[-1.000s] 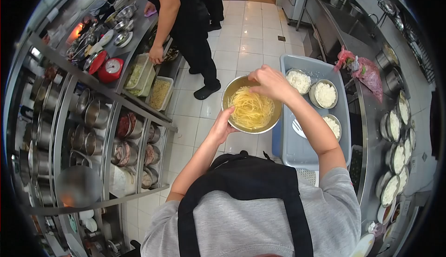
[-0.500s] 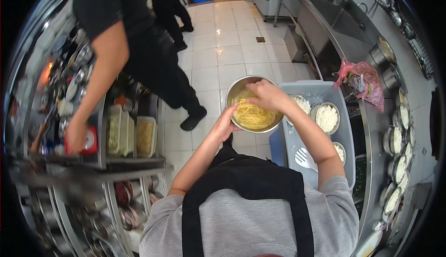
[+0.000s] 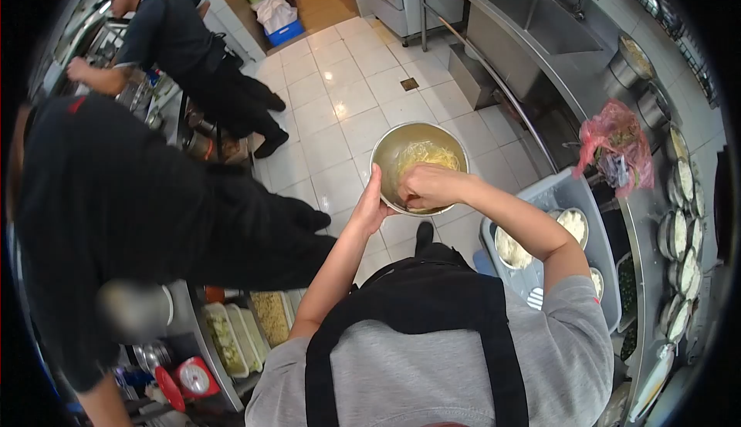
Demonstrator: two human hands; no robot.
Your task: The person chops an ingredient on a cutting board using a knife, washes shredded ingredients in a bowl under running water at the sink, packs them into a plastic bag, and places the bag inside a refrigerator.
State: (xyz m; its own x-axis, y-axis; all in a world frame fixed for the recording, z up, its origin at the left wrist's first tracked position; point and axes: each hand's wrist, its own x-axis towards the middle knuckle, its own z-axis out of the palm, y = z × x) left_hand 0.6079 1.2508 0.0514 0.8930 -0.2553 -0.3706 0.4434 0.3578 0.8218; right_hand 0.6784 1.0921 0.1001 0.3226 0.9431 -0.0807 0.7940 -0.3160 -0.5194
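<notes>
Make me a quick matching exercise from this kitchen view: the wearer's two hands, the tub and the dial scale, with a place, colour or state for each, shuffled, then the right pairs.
Column one:
1. left hand
2. right hand
3. tub
4. dial scale

Column two:
A. down inside the metal bowl, at the yellow strands
B. red
C. holding the bowl's side
D. grey, containing white food

Pairs: 1-C, 2-A, 3-D, 4-B

2 hands [image 3: 430,186] forward, right fingers [image 3: 411,185] curled, right elbow [image 3: 567,248] bent.
</notes>
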